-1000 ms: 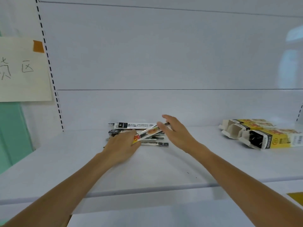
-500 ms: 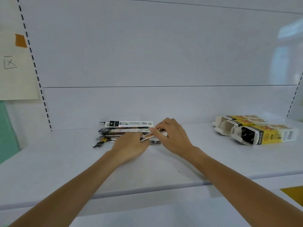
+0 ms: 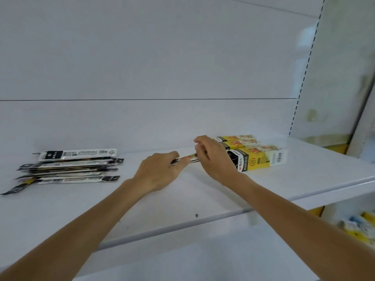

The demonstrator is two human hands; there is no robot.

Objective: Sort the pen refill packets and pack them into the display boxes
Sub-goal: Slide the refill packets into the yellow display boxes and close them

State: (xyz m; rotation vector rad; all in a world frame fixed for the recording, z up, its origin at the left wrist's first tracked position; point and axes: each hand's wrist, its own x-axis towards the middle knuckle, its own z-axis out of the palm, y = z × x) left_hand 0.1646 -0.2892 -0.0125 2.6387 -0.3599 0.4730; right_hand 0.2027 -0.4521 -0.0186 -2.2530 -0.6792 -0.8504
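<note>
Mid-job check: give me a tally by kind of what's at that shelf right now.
display boxes: 3
held packet, pinched by left hand and right hand: 1
packet pile: 1, its packets too overlapped to count
Total: 5

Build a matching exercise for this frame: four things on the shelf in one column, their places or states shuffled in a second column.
Things
1. pile of refill packets
2. held packet
3. display boxes
4. dark speck

Places or states
A. near the front edge of the shelf
B. pinched between the left hand and the right hand
C. lying on their sides at the shelf's right end
D. stacked loosely at the shelf's left end

Pairs: 1-D, 2-B, 3-C, 4-A
</note>
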